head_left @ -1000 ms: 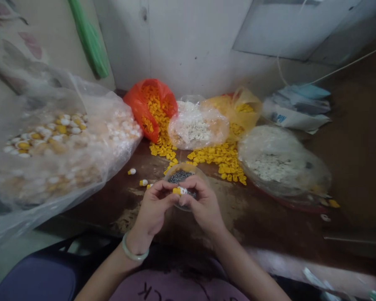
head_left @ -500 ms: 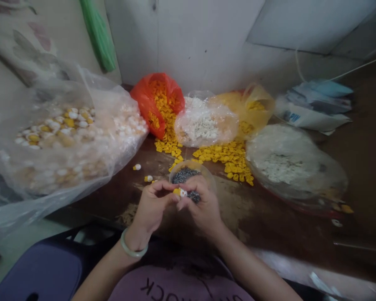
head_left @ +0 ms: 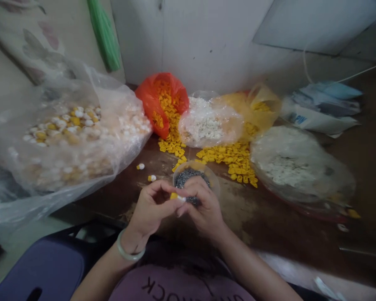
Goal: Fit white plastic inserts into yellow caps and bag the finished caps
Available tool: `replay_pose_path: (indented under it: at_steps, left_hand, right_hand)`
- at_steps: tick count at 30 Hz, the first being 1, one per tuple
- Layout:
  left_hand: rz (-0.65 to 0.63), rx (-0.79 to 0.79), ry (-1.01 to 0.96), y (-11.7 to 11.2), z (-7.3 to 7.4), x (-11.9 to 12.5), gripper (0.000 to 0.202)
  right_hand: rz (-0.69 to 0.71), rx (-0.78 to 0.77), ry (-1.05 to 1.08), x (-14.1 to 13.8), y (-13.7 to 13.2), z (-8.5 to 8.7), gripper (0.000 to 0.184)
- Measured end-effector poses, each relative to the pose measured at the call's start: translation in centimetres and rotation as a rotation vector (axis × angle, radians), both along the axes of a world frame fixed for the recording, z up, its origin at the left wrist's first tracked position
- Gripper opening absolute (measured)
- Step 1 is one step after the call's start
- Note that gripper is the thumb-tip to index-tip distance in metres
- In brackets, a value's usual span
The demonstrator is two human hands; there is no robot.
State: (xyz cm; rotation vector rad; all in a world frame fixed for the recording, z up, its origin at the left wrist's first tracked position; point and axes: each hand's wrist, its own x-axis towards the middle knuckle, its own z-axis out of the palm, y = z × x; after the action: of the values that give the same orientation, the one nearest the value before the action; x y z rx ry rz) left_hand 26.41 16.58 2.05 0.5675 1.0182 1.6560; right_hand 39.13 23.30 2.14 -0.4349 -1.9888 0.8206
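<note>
Between my two hands is a small yellow-and-white plastic piece (head_left: 174,195), its yellow end to the left and its white end to the right. My left hand (head_left: 150,209) pinches it between thumb and forefinger. The fingers of my right hand (head_left: 205,209) are closed at the white end, partly covering it. Just beyond them stands a clear round bowl (head_left: 215,179) of small dark metallic bits (head_left: 188,175), which my right hand partly hides. Two similar yellow-and-white pieces (head_left: 152,178) lie on the table to the left of the bowl.
A large clear bag (head_left: 113,154) of yellow-and-white pieces fills the left. Behind the bowl are a red bag (head_left: 144,94), a clear bag of white parts (head_left: 207,125) and loose yellow parts (head_left: 228,156). Another bag (head_left: 288,167) sits right. A purple stool (head_left: 47,267) stands lower left.
The piece has turned in my fingers: its white face with holes was visible before, and now a plain white side shows. The view has shifted slightly; both hands stay together.
</note>
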Motion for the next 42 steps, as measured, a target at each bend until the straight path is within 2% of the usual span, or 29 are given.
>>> replay_pose_path:
  at_steps: [5, 8, 10, 13, 14, 16, 19, 21, 24, 26, 30, 35, 42]
  left_hand:
    - [0.056, 0.092, 0.112, -0.2, -0.4, 0.0, 0.017]
    - [0.038, 0.065, 0.117, -0.3, -0.9, -0.5, 0.017]
    - [0.080, -0.004, 0.068, -0.4, -1.7, -1.6, 0.019]
    - [0.258, -0.142, 0.089, -0.7, -3.8, -4.3, 0.020]
    - [0.316, -0.193, 0.173, -0.7, -4.6, -5.4, 0.023]
    - [0.355, -0.283, 0.440, -0.8, -6.1, -7.4, 0.026]
    - [0.346, -0.240, 0.971, -0.1, -7.4, -9.1, 0.023]
    - [0.245, -0.231, 1.284, 0.8, -7.5, -9.5, 0.036]
    - [-0.068, -0.389, 1.564, 2.7, -7.1, -9.6, 0.053]
    - [-0.156, -0.435, 1.611, 3.8, -6.9, -9.9, 0.050]
    - [-0.173, -0.450, 1.626, 4.2, -7.0, -10.5, 0.032]
    - [-0.122, -0.455, 1.592, 1.8, -7.9, -9.2, 0.026]
    - [0.016, -0.404, 1.511, -1.2, -8.8, -5.6, 0.036]
  right_hand:
    - [-0.034, -0.003, -0.015, -0.4, -0.3, -0.5, 0.015]
    - [-0.005, 0.061, -0.081, -0.2, 0.3, -0.3, 0.015]
    - [0.009, 0.096, -0.231, 0.1, 1.4, 0.1, 0.016]
    - [0.047, 0.106, -0.585, -0.1, 3.8, 0.9, 0.019]
    - [0.069, 0.109, -0.700, -0.6, 4.6, 1.0, 0.020]
    - [0.131, 0.138, -0.894, -2.3, 5.7, 0.8, 0.022]
    - [0.227, 0.216, -1.120, -5.9, 6.2, -0.4, 0.031]
    - [0.254, 0.247, -1.229, -8.2, 5.9, -1.5, 0.039]
    - [0.237, 0.258, -1.304, -10.6, 5.2, -3.0, 0.040]
    - [0.226, 0.267, -1.327, -11.4, 5.1, -3.7, 0.043]
    - [0.218, 0.271, -1.348, -11.8, 6.2, -4.3, 0.045]
    - [0.214, 0.276, -1.385, -11.2, 6.8, -4.3, 0.034]
    - [0.051, 0.350, -1.369, -10.1, 3.1, -5.0, 0.035]
